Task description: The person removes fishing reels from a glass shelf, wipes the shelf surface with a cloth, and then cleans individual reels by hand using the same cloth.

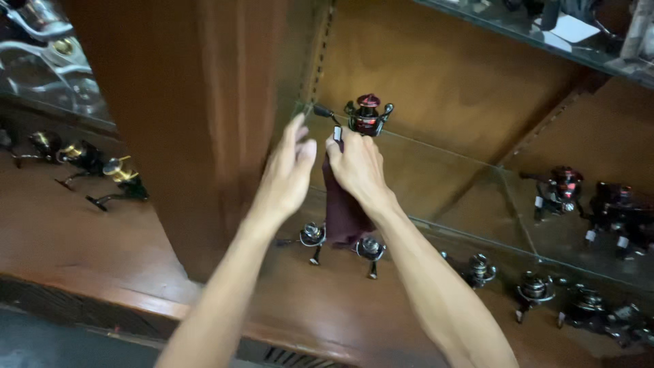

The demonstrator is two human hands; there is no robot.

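Reel on glass shelf, both hands raised to it.

We note our right hand [357, 167] pinching a dark red cloth [343, 211] in closed fingers, just below the red-and-black fishing reel [366, 114] standing near the glass shelf [436, 170] front edge. Left hand [287, 174] hangs beside it, fingers loosely together, holding nothing. Risk, in our judgement: the cloth snagging the handle could tip the reel off onto the reels below [313, 235].

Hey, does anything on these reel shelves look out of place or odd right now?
Nothing stands out. The red and black reel sits upright on the glass shelf; the right hand holds a dark cloth below it.
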